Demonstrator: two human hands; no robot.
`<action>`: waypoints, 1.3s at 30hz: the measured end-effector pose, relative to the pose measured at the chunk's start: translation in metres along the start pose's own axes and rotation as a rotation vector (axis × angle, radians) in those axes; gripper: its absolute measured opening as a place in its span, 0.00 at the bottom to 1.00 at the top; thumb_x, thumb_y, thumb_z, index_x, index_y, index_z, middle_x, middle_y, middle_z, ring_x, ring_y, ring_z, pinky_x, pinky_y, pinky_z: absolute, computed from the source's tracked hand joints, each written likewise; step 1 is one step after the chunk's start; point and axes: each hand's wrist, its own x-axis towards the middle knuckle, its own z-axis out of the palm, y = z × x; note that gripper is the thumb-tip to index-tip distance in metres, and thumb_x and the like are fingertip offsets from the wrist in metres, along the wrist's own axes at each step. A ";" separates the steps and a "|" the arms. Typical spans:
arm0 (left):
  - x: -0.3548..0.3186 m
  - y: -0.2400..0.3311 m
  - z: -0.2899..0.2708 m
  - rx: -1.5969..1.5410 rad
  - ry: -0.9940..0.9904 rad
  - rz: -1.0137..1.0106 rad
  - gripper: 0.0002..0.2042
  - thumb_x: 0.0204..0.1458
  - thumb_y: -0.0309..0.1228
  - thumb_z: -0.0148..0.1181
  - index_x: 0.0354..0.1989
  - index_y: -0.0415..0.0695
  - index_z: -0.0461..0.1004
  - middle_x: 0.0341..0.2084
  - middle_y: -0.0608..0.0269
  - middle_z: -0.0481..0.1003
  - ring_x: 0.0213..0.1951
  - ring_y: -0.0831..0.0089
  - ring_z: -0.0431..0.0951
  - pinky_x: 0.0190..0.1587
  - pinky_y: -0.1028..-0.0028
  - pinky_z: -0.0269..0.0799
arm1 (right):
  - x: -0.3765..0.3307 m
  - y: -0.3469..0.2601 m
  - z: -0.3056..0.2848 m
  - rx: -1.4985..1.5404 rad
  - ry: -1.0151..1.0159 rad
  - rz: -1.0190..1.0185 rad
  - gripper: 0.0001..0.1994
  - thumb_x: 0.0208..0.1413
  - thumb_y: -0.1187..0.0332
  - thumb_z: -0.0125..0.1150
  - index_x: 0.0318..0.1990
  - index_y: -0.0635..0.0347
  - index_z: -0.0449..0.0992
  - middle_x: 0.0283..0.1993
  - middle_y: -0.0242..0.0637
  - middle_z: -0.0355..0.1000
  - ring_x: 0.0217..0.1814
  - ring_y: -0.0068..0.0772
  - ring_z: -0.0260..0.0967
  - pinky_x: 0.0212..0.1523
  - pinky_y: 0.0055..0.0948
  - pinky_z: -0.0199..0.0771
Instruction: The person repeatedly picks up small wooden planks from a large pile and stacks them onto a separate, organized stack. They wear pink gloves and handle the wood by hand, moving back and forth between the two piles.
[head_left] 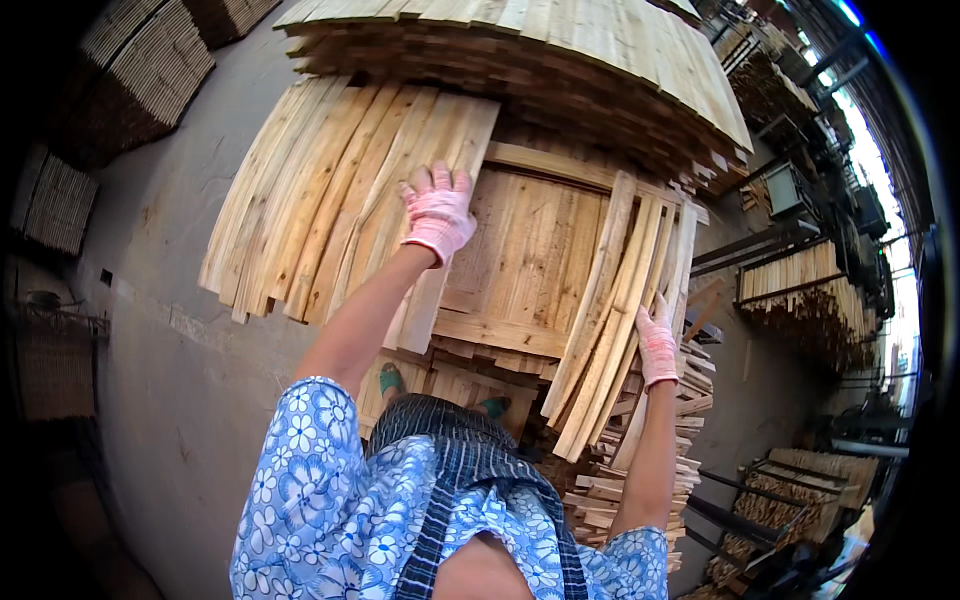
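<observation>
My left hand [440, 212], in a pink and white work glove, rests on top of the wooden boards [350, 180] at the left. Its fingers are apart and lie on the board nearest the middle. Toward the right, my right hand [657, 345], in a matching glove, is closed on a pale wooden strip [684, 262] at the outer side of a small bunch. Several narrower strips [605, 330] lie slanted beside it. Between the two groups shows a lower layer of boards [535, 240] with a crosswise batten [500, 333] at its near side.
A tall stack of boards [560, 60] stands just beyond. Loose offcuts [620, 490] are piled at the near right, beside my body. More timber stacks [150, 75] stand at the far left, with others [800, 285] on the right. Grey concrete floor [190, 400] runs along the left.
</observation>
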 end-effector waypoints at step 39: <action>-0.046 -0.492 -0.006 -0.465 -0.321 -0.685 0.45 0.60 0.67 0.43 0.75 0.43 0.55 0.66 0.42 0.69 0.67 0.48 0.69 0.67 0.58 0.63 | 0.005 -0.319 0.266 -0.272 -0.223 0.188 0.29 0.65 0.53 0.56 0.73 0.43 0.61 0.69 0.64 0.61 0.59 0.61 0.71 0.60 0.48 0.74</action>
